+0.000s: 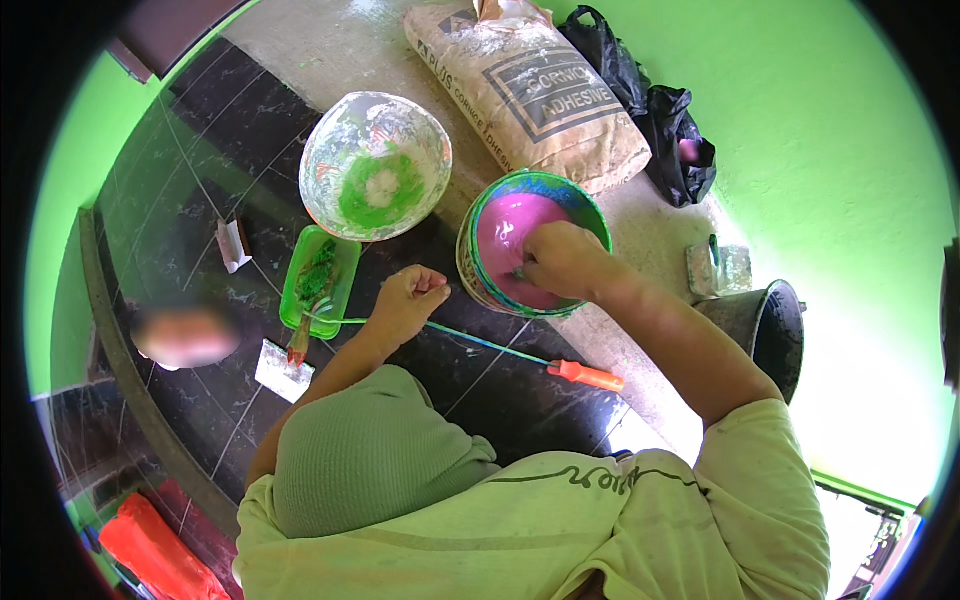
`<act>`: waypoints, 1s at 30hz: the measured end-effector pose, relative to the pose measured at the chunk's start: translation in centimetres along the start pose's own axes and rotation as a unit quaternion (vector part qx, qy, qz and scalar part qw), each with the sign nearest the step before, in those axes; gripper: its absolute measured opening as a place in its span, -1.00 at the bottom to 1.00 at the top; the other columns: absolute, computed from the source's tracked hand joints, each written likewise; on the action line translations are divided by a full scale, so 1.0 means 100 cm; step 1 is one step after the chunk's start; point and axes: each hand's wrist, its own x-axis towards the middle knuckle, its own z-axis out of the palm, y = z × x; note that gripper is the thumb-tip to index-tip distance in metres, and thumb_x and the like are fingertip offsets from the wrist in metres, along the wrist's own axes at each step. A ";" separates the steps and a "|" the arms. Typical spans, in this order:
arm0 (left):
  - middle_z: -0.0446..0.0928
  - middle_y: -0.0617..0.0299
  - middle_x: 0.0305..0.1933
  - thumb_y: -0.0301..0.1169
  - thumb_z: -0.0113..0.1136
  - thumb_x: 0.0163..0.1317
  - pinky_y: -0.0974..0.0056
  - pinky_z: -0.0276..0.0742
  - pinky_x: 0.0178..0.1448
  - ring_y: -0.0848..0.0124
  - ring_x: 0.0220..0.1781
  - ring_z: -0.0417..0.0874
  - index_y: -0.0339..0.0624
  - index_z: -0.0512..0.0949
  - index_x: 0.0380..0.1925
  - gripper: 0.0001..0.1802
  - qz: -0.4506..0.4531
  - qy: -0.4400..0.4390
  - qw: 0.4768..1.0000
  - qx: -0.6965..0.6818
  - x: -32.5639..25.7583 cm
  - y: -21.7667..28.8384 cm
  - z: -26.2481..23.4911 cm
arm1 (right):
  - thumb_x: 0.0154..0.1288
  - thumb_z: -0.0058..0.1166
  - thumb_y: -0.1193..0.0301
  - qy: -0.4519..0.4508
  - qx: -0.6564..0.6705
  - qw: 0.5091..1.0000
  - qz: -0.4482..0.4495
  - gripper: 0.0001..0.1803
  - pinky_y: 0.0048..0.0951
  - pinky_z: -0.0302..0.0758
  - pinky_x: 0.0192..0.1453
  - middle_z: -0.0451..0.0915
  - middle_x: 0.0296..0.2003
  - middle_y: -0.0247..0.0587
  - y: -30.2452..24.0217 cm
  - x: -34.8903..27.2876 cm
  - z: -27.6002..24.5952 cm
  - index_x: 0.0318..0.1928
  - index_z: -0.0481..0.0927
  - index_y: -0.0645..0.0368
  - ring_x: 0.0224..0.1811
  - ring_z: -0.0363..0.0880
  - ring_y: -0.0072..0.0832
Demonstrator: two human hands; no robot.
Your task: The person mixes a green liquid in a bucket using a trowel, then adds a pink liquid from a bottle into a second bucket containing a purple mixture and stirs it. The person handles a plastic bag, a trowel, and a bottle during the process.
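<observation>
My right hand (562,262) reaches into a round bucket (468,262) of pink paint (513,222). Its fingers are curled down at the paint; whatever they grip is hidden beneath the hand. Left of the bucket, my left hand (408,300) hovers over the dark tiles with its fingers bent in toward the thumb and nothing visible in them. Under my left wrist runs a thin, paint-stained rod with an orange handle (587,375). Its far end meets a green tray (345,285), where a green-smeared brush (318,270) lies.
A paint-crusted bowl (425,130) stands beyond the tray. Behind the bucket lies a large paper sack (540,95), with black plastic bags (668,130) beside it. A dark bucket (740,320) lies tipped by the green wall. A whitish square plate (285,370) rests near the tray.
</observation>
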 end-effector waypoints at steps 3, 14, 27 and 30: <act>0.66 0.23 -0.26 -0.37 0.43 0.30 0.37 0.60 -0.10 0.54 -0.24 0.66 -0.33 0.66 -0.16 -0.75 -0.006 0.002 1.000 0.003 -0.001 -0.002 -0.001 | 0.19 0.19 0.29 0.030 -0.059 0.998 -0.011 -0.78 0.02 0.66 -0.03 0.74 -0.29 0.07 -0.002 0.014 0.003 -0.30 0.77 0.14 -0.17 0.75 0.04; 0.68 0.20 -0.24 -0.36 0.44 0.29 0.36 0.61 -0.09 0.52 -0.22 0.68 -0.33 0.66 -0.16 -0.74 0.000 0.010 1.000 0.019 -0.002 -0.005 -0.004 | 0.21 0.18 0.34 -0.004 -0.137 0.989 0.062 -0.78 -0.01 0.68 -0.04 0.77 -0.25 0.11 0.024 0.010 -0.008 -0.30 0.79 0.21 -0.15 0.79 -0.06; 0.64 0.27 -0.25 -0.38 0.37 0.36 0.40 0.57 -0.14 0.57 -0.25 0.62 -0.33 0.63 -0.09 -0.75 0.011 -0.007 1.000 0.018 -0.006 -0.003 -0.004 | 0.39 0.23 0.36 -0.007 0.284 0.952 0.114 -0.78 -0.54 0.39 -0.56 0.63 -0.55 -0.34 0.018 -0.086 -0.081 -0.25 0.77 0.29 -0.62 0.50 -0.71; 0.62 0.30 -0.26 -0.39 0.34 0.40 0.42 0.55 -0.18 0.59 -0.27 0.59 -0.33 0.61 -0.06 -0.75 0.016 -0.012 1.000 0.016 -0.007 -0.007 -0.007 | 0.32 0.30 0.42 0.078 0.246 0.964 0.062 -0.79 -0.39 0.49 -0.31 0.68 -0.46 -0.16 0.004 -0.122 -0.105 -0.19 0.76 0.36 -0.43 0.60 -0.52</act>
